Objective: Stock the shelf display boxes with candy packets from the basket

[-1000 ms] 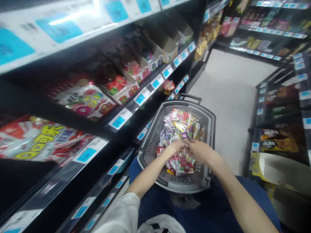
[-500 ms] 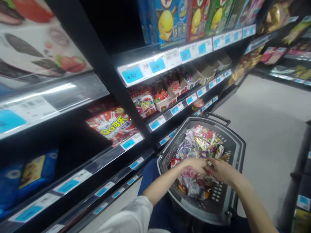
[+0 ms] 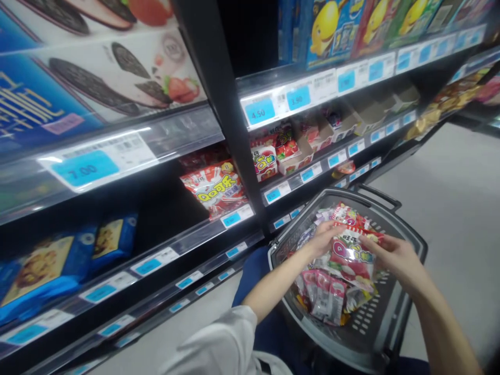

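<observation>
Between my two hands is a red and white gummy candy packet (image 3: pixel 352 254), its printed front facing up. My left hand (image 3: pixel 326 239) pinches its upper left corner, and my right hand (image 3: pixel 394 255) grips its upper right side. Both hands are over a grey shopping basket (image 3: pixel 398 333) with slotted walls. Inside the basket, pink and silver candy packets (image 3: pixel 324 297) lie below the held one, and another red packet (image 3: pixel 347 213) lies behind it. The held packet hides part of the pile.
Shelving with blue price tags runs along the left. A red cola gummy bag (image 3: pixel 219 187) lies on a lower shelf, with blue cookie packs (image 3: pixel 50 265) nearer. Candy cartons (image 3: pixel 297 156) stand past the black upright (image 3: pixel 230 104). Pale floor (image 3: pixel 457 208) stretches right of the basket.
My hands were close together, low in the basket; now they are apart and farther forward, holding up a red gummy packet. The view has swung left, so shelves and basket appear farther right.
</observation>
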The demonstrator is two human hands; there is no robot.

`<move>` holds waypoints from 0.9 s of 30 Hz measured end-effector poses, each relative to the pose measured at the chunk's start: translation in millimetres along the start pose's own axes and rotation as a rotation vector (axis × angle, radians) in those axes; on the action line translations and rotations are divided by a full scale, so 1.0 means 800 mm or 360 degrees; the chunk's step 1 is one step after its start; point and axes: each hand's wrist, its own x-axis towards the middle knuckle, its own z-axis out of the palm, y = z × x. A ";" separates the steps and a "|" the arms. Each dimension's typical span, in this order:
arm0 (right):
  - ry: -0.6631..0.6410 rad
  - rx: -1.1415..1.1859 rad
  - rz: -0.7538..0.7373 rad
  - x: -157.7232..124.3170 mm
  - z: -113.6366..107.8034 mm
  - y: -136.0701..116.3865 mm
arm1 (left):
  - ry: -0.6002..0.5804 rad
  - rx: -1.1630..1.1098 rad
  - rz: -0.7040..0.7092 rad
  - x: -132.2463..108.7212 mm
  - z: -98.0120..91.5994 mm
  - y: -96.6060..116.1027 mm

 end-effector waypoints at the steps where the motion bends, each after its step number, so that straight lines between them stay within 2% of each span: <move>1: 0.0036 0.0216 -0.0019 0.001 0.006 -0.002 | 0.0004 -0.0049 0.0014 0.002 -0.001 0.000; 3: 0.0194 0.0541 -0.0141 0.005 0.017 -0.003 | -0.0039 -0.0087 0.0037 0.004 -0.005 0.001; 5: 0.0448 0.0761 -0.0243 0.012 0.022 0.000 | -0.0098 -0.0104 0.0029 0.003 -0.008 0.003; 7: 0.0678 0.0965 -0.0208 0.019 0.021 0.003 | -0.0228 -0.0036 -0.0011 0.000 -0.009 0.004; 9: 0.0816 0.1150 -0.0087 0.023 0.014 0.006 | -0.0434 0.0190 -0.0054 -0.002 -0.008 0.001; 11: 0.0805 0.1270 0.0016 0.023 0.008 0.008 | -0.0513 0.0413 -0.0120 -0.003 -0.005 -0.005; 14: 0.0711 0.1269 0.0068 0.022 0.006 0.010 | -0.0410 0.0603 -0.0048 0.000 -0.002 -0.019; 17: 0.0692 0.1260 0.0063 0.021 0.009 0.015 | -0.0393 0.0674 -0.0025 0.002 -0.003 -0.027; 21: 0.0707 0.1295 0.0096 0.020 0.009 0.017 | -0.0423 0.0752 0.0001 -0.001 -0.005 -0.024; 27: 0.0579 0.1331 -0.0001 0.016 0.008 0.005 | -0.0363 0.0768 0.0046 -0.001 -0.004 -0.014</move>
